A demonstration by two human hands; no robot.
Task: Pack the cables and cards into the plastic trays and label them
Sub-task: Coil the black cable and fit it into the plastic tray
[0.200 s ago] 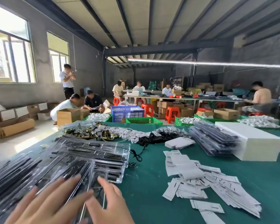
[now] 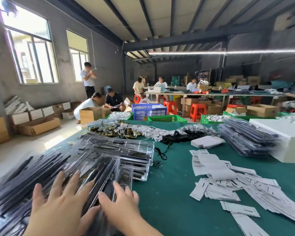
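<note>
Hands have pushed forward since the frame a moment ago: the left hand (image 2: 61,200) now lies further up the slanted pile of clear plastic trays (image 2: 85,169), fingers (image 2: 71,178) straight and spread flat on the top tray, pressing rather than gripping. The right hand (image 2: 121,201) has come in just beside it, its thumb and fingers loosely curved against the near right edge of the same tray; whether it pinches that edge I cannot tell through the blur.

The trays sit on the green bench (image 2: 169,193), already holding black cables. Beyond the pile lies a heap of brass parts and white tags (image 2: 126,131); right of the pile, apart from it, are scattered white labels (image 2: 220,176); farther right of the pile stand a second stack of filled trays (image 2: 247,138) and a white box (image 2: 283,138).

The change suggests the top tray is being squared or freed from the pile, probably to be closed up and then labelled. The labels look untouched, so labelling of this tray is not yet done.
</note>
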